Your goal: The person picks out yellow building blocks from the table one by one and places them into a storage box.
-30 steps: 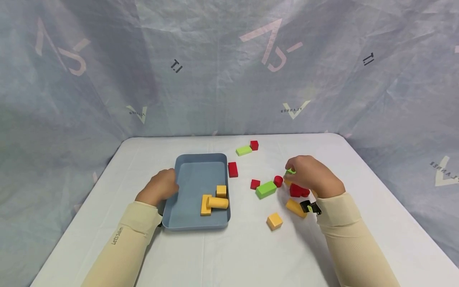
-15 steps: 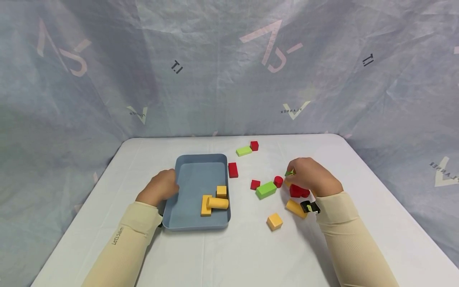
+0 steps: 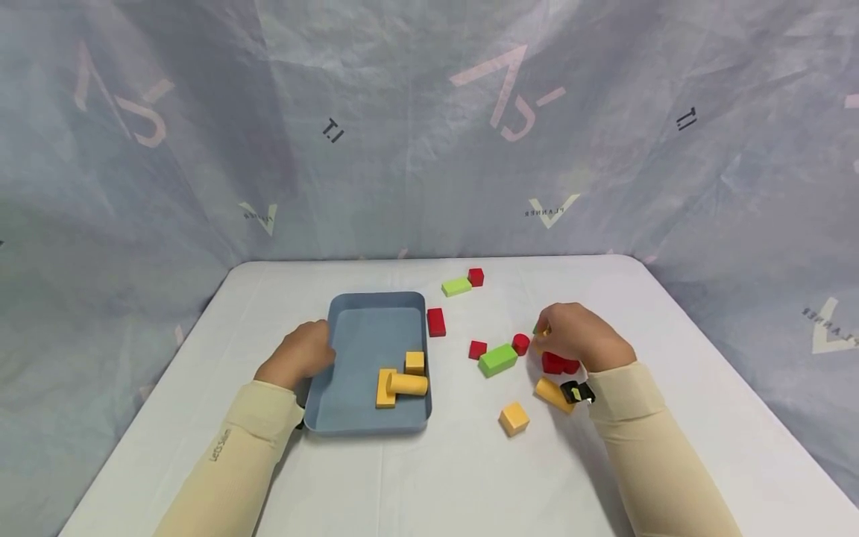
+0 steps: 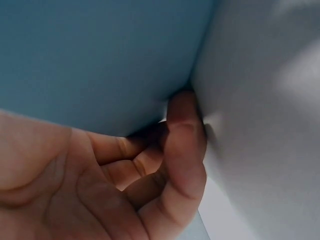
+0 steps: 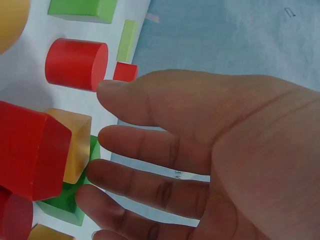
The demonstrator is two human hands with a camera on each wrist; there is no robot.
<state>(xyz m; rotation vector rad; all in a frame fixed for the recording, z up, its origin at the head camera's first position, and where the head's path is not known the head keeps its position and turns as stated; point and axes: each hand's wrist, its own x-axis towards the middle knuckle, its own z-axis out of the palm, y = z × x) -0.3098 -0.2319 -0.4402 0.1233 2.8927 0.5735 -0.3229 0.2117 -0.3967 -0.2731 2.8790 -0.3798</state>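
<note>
My left hand [image 3: 300, 352] grips the left wall of a blue-grey tray [image 3: 367, 431]. In the left wrist view, its curled fingers [image 4: 185, 150] meet the tray's blue surface [image 4: 100, 60]. Inside the tray lie a yellow cube [image 3: 414, 361], a yellow cylinder [image 3: 408, 385] and a flat yellow block [image 3: 385, 397]. My right hand [image 3: 582, 335] hovers over blocks on the right. Seen from the right wrist, its fingers are extended and hold nothing. Their tips are close to a yellow block [image 5: 77, 145] and a green block [image 5: 75, 202], with a red block [image 5: 35, 150] nearer the camera.
Around the right hand lie a red cylinder [image 3: 520, 344], a green block [image 3: 498, 361], a small red block [image 3: 477, 350], a yellow cube [image 3: 514, 419] and a yellow cylinder [image 3: 553, 394]. A red block [image 3: 436, 322] sits by the tray. Farther back are a light green block [image 3: 456, 286] and red cube [image 3: 476, 277].
My right hand has shifted slightly left and down, and its fingers have shifted over the green and yellow blocks. My left hand and the tray keep their places.
</note>
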